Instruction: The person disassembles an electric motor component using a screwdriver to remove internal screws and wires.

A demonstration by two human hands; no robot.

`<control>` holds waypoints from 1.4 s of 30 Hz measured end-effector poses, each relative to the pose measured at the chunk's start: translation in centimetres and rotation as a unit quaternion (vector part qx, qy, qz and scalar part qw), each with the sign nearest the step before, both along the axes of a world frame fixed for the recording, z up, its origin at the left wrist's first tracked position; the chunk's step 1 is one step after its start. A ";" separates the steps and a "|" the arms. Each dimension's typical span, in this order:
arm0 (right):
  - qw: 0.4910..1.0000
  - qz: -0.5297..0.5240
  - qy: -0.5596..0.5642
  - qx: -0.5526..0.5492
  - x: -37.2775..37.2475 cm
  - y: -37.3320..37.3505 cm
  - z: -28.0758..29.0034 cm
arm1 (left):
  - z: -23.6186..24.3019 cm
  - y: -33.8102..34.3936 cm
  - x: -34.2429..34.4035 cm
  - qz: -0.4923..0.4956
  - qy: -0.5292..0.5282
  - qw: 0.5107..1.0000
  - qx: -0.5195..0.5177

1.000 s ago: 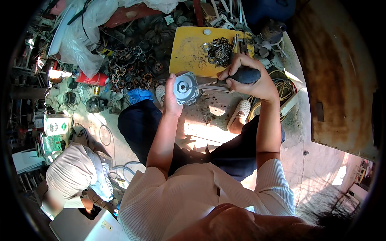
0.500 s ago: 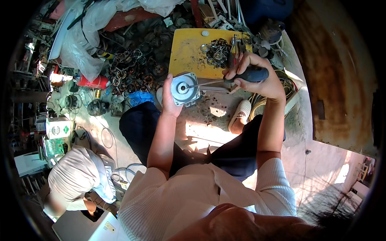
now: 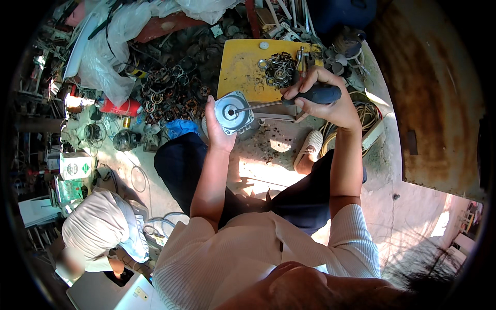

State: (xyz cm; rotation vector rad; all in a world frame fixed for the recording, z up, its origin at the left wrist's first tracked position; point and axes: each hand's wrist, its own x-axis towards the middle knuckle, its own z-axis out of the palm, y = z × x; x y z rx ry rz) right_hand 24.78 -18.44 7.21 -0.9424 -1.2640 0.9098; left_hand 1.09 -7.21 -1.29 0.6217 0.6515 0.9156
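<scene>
My left hand [image 3: 219, 135] is closed round the edge of a silvery metal motor end cover [image 3: 228, 122], a squarish casting with a round recess and a central hole facing up. In my right hand [image 3: 326, 103] is a screwdriver [image 3: 316, 95] with a thick dark handle. Its thin shaft runs leftward, and the tip meets the cover at the central hole; how deep it sits I cannot make out. Just beyond my hands stands a yellow stool top [image 3: 240, 67] strewn with dark specks. A heap of small dark metal rings [image 3: 280, 68] lies on it beside upright tools.
Scrap rings and parts [image 3: 170, 93] cover the ground at the far left, near a blue plastic bag [image 3: 181, 127] and a red object [image 3: 120, 108]. Coiled cable [image 3: 361, 116] lies by my right forearm. A rusty panel [image 3: 434, 103] stands at right. Another person [image 3: 98, 225] bends at lower left.
The cover and screwdriver have shifted slightly left, and the cover has tilted a little. Both hands keep their hold.
</scene>
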 end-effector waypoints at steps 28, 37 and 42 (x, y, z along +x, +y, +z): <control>0.994 -0.096 -0.017 -0.058 -2.4 0.0 2.2 | -0.4 -0.5 0.2 0.015 0.174 0.940 0.292; 0.988 -0.139 -0.055 -0.023 -1.4 -0.1 1.6 | 1.4 -0.9 0.3 0.023 0.262 0.856 0.445; 0.986 -0.130 -0.100 -0.043 -1.2 -0.1 1.7 | 1.6 -0.8 0.2 0.017 0.256 0.853 0.454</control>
